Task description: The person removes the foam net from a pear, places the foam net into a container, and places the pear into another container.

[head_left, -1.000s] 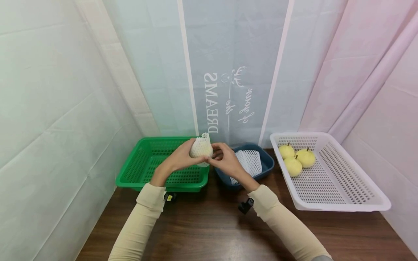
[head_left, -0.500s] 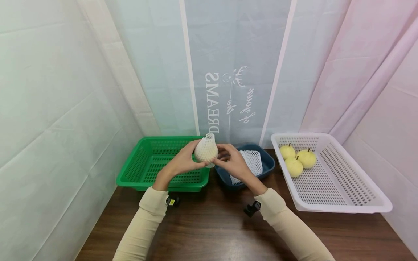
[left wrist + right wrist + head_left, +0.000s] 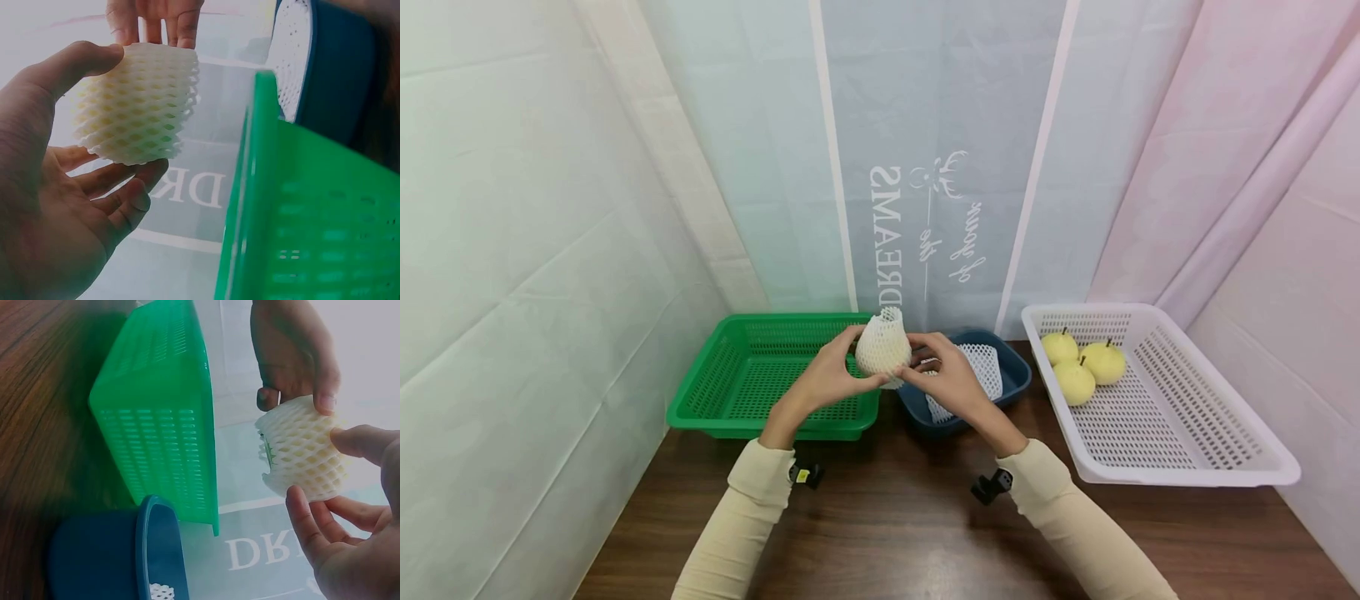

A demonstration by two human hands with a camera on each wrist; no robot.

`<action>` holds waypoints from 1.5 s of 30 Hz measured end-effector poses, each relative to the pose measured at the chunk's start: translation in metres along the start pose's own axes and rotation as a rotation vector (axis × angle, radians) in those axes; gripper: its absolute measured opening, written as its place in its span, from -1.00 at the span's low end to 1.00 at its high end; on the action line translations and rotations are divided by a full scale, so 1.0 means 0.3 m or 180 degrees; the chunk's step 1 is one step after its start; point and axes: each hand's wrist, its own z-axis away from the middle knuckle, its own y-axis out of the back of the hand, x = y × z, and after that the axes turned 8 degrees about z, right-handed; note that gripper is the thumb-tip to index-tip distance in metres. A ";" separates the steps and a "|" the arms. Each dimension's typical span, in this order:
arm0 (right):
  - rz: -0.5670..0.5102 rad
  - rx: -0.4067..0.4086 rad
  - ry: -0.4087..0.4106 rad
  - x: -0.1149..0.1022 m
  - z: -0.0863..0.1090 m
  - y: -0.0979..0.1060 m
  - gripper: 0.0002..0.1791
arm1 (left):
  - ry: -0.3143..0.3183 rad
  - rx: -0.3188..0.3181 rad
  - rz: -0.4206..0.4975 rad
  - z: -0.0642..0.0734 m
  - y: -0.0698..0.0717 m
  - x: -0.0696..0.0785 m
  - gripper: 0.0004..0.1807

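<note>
A pale yellow pear in a white foam net sleeve point(image 3: 883, 346) is held up between both hands, above the gap between the green basket point(image 3: 700, 383) and the blue basin point(image 3: 1018, 375). My left hand point(image 3: 829, 371) grips its left side, thumb toward me and fingers around the far side. From the right, my right hand point(image 3: 951, 375) pinches it with thumb and fingertips. In the left wrist view the net point(image 3: 137, 103) covers most of the fruit. The right wrist view shows the sleeve's open lower end point(image 3: 269, 453).
More white foam nets point(image 3: 985, 371) lie in the blue basin. At the right stands a white basket point(image 3: 1187, 477) with 3 yellow pears point(image 3: 1075, 383) in its left part. Behind everything hangs a printed cloth point(image 3: 940, 100); the table point(image 3: 895, 533) is dark wood.
Both hands have shifted a little to the right with the sleeved pear between them, away from over the green basket. The baskets and basin have stayed put.
</note>
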 end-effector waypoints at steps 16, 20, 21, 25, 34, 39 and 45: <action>0.0090 -0.0001 -0.0009 0.013 0.064 0.026 -0.37 | -0.0087 0.0194 0.0075 0.036 -0.073 -0.009 -0.09; 0.0114 -0.0028 -0.0015 0.016 0.081 0.033 -0.36 | -0.0109 0.0208 0.0111 0.044 -0.087 -0.008 -0.09; 0.0119 -0.0037 -0.0015 0.016 0.086 0.035 -0.36 | -0.0116 0.0205 0.0117 0.046 -0.091 -0.007 -0.10; 0.0101 -0.0070 -0.0050 0.014 0.103 0.041 -0.37 | -0.0114 0.0179 0.0156 0.055 -0.108 -0.006 -0.10; 0.0071 -0.0057 -0.0014 0.034 0.134 0.048 -0.40 | -0.0142 0.0136 0.0207 0.068 -0.142 -0.002 -0.10; 0.0123 -0.0061 -0.0066 0.033 0.150 0.056 -0.38 | -0.0172 0.0123 0.0285 0.077 -0.158 0.006 -0.09; 0.0099 -0.0091 -0.0076 0.034 0.171 0.064 -0.38 | -0.0216 0.0096 0.0288 0.093 -0.178 0.010 -0.11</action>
